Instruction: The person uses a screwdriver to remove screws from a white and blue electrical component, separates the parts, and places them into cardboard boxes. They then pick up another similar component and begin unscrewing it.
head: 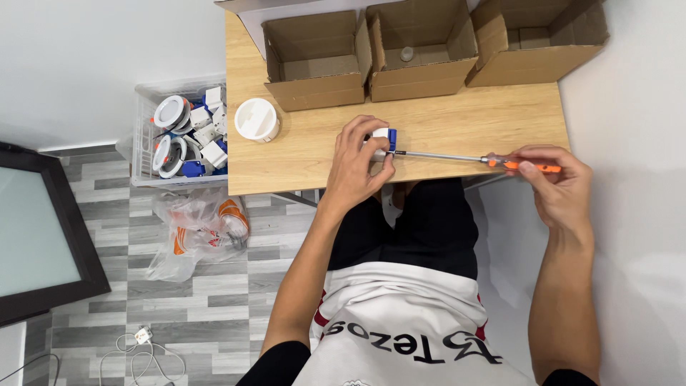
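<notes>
The left hand (359, 163) fingers grasp a small white and blue part (384, 139) on the wooden table (457, 121). The right hand (557, 182) is clenched around the orange handle of a screwdriver (471, 159). Its long shaft lies level from right to left, and the tip touches the part's right side.

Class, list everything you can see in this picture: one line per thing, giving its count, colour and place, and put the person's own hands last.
cardboard boxes: three, brown, open, along the desk's far edge
desk: one, light wood
round lamp: one, white, on the desk's left end
small part: one, white and blue, under the left hand
screwdriver: one, orange handle, tip at the small part
crate: one, clear plastic, on the floor left of the desk, full of white and blue fittings
plastic bag: one, clear, on the floor
cable: one, white, floor
left hand: holds the small part
right hand: grips the screwdriver
</notes>
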